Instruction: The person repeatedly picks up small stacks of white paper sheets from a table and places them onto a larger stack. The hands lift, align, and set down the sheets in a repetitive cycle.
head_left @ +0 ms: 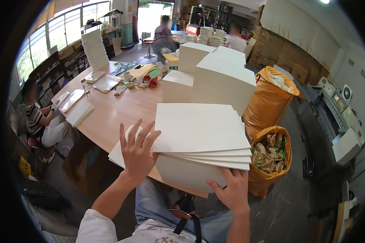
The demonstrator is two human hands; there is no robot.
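A tall stack of white paper (198, 125) stands at the table's near edge in front of me. Its upper bundles are fanned out of line at the front right, above a straighter block of paper (182, 170). My left hand (137, 152) is raised at the stack's left side, fingers spread, its fingertips by the edge of the top bundle. Against the front right face rests my right hand (232, 188), thumb apart, fingertips at the lower edge of the fanned bundles. More white paper (118, 154) juts out to the left, partly behind my left hand.
Large white paper stacks (223, 81) rise behind mine. Orange sacks (267, 105) of scraps stand right of the table. Tapes and red containers (150, 83) lie farther back. A seated person (38, 113) is at the left; two others are in the background.
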